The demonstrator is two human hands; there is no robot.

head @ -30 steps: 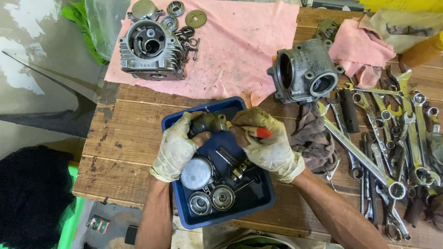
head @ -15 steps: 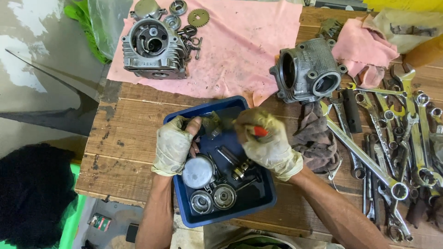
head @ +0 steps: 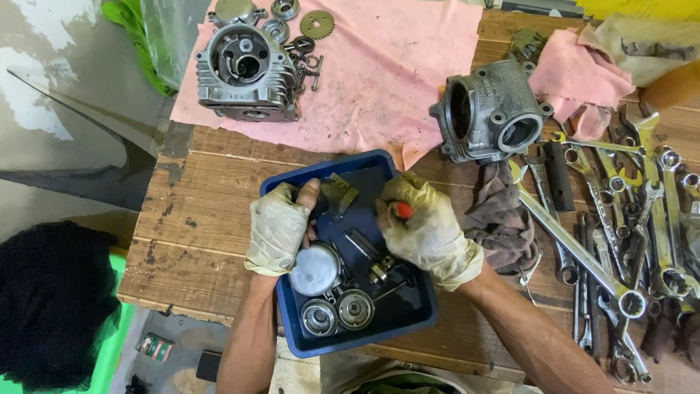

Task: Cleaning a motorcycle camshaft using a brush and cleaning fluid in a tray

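My left hand (head: 278,228), in a dirty fingerless glove, grips a small dark metal engine part (head: 337,194) over the blue plastic tray (head: 426,315). My right hand (head: 426,230), in a full glove, is closed around a tool with a red-orange handle (head: 403,210), held close to that part. In the tray below my hands lie a silver piston (head: 315,268), two round metal pieces (head: 337,314) and small pins and springs (head: 372,259).
A finned cylinder head (head: 244,73) and small gears lie on a pink cloth (head: 386,66) at the back. An engine cylinder block (head: 492,109) stands right of centre. Several wrenches (head: 620,219) and dirty rags (head: 499,222) cover the wooden table's right side.
Both hands stay over the tray; the part in my left hand has been turned slightly and my right hand has shifted a little against it.
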